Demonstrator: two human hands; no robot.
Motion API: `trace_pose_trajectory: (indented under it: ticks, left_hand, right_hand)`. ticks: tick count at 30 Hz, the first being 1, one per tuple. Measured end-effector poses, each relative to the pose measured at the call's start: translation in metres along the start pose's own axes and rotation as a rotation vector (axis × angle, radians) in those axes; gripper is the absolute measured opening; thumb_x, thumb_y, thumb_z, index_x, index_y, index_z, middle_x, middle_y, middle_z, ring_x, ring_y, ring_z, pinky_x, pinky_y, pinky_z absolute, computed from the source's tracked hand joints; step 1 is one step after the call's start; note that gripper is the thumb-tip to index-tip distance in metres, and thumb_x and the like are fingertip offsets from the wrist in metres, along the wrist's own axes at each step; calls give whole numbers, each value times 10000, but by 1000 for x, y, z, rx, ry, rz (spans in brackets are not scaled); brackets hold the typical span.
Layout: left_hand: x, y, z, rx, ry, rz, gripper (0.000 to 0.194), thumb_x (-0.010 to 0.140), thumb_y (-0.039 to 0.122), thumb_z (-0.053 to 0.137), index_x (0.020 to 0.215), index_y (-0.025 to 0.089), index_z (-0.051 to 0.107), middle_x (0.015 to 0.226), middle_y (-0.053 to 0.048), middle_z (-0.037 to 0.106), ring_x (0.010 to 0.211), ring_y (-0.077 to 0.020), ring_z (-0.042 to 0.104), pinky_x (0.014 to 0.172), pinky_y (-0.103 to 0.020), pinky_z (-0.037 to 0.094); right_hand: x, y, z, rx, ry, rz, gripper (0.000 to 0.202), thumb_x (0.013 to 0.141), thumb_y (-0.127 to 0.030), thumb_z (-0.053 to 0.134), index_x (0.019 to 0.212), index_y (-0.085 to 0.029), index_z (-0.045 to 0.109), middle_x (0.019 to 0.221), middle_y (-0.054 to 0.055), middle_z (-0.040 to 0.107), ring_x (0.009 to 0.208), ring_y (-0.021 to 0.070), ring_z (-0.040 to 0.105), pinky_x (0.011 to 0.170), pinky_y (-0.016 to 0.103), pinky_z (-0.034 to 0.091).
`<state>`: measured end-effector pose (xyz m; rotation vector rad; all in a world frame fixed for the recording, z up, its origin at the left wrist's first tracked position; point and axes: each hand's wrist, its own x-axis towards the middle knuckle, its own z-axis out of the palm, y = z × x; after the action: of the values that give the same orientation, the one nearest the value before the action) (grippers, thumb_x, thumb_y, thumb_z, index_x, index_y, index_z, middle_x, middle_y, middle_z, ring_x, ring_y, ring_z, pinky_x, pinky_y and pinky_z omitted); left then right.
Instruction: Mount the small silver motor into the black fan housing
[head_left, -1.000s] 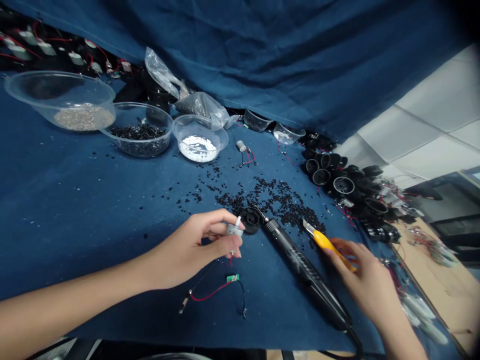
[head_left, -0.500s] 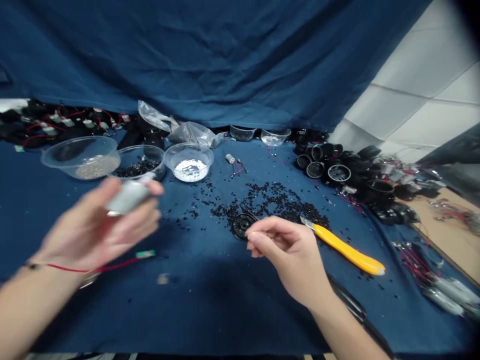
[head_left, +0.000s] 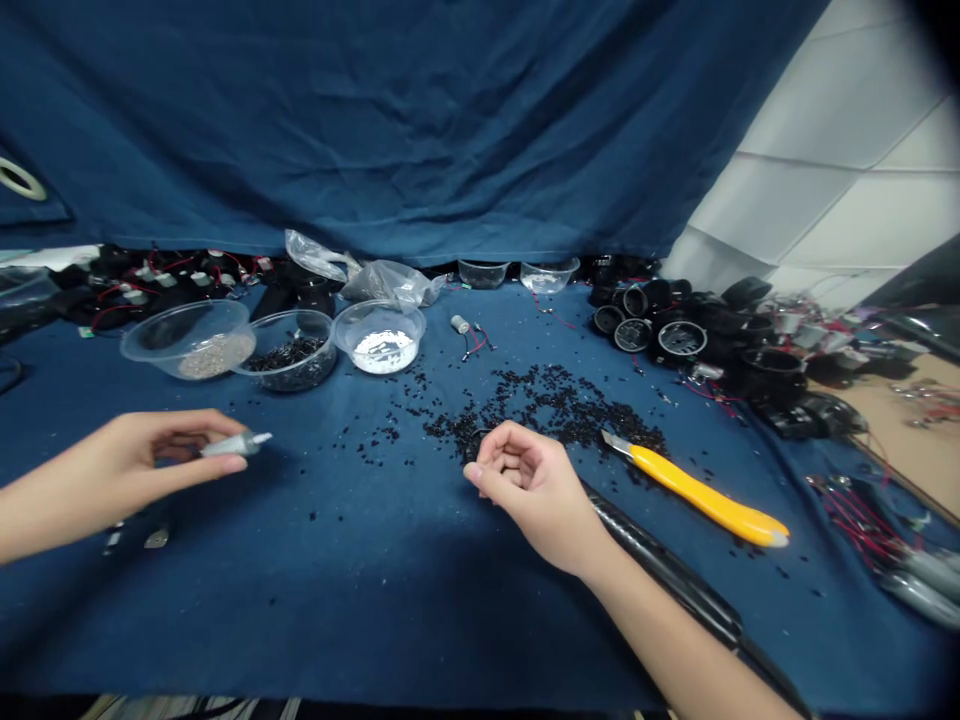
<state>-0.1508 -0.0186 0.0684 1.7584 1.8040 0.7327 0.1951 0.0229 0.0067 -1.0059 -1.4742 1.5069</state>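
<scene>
Above the left part of the blue surface (head_left: 390, 610), the left hand (head_left: 135, 455) grasps a grey motor (head_left: 226, 446) between its fingers. Right hand (head_left: 541, 495), left of the yellow knife (head_left: 705, 495): fingers curled — contents, if any, cannot be determined.

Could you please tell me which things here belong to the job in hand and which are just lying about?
Likely in the job:
white-tipped grey part, in the left hand
black tool, partly hidden by the right hand
yellow knife, nearby

Apparently just lying about:
bowl of white pieces
black cylindrical parts
grey cylinder with red wires
</scene>
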Motion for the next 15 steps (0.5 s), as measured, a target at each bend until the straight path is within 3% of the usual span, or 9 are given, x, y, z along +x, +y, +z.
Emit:
trace_pose_trajectory:
  ticks: [2, 4, 7, 8, 11, 15]
  left_hand:
    - [1, 19, 15, 86, -85, -5, 208, 776, 325, 779, 941, 203, 739, 857, 92, 745, 762, -121, 682, 654, -107, 497]
    - [4, 40, 25, 128, -166, 110, 243, 808, 367, 749, 990, 209, 724, 919, 55, 738, 802, -153, 675, 671, -148, 502]
    - [11, 65, 39, 155, -231, 287, 233, 872, 363, 673, 1036, 198, 684, 917, 23, 722, 773, -156, 662, 662, -174, 496]
    - [14, 72, 44, 162, -244, 339, 227, 883, 357, 657, 1041, 194, 670, 898, 19, 716, 751, -150, 657, 659, -179, 492]
    - [26, 87, 63, 223, -272, 460, 204, 897, 352, 630, 1018, 189, 651, 863, 3, 699, 735, -154, 643, 670, -209, 480]
    - [41, 96, 93, 270, -236, 536, 234, 882, 379, 629, 990, 173, 651, 849, -22, 685, 734, -177, 634, 670, -255, 468]
  right_hand:
    - [-1, 0, 1, -84, 0, -25, 262, 796, -358, 672, 753, -161, 505, 681, -30, 509, 578, 54, 450, 513, 171, 360]
    - [-1, -2, -1, -231, 56, -107, 223, 824, -337, 630, 739, -166, 514, 677, -22, 528, 587, 67, 469, 534, 186, 382]
    - [-2, -2, -10, -570, 218, -308, 108, 850, -274, 580, 866, -170, 603, 851, 37, 640, 802, 140, 585, 746, 273, 485]
    - [-2, -2, -14, -699, 241, -341, 168, 839, -274, 596, 970, -172, 624, 960, 60, 662, 910, 179, 596, 835, 327, 490]
    - [-1, 5, -22, -1030, 141, -279, 541, 768, -305, 693, 1271, -162, 557, 1266, 108, 604, 1160, 292, 539, 1002, 482, 436]
    - [2, 13, -21, -1194, 88, -213, 551, 777, -286, 694, 1288, -141, 546, 1295, 128, 578, 1183, 316, 529, 1000, 496, 441]
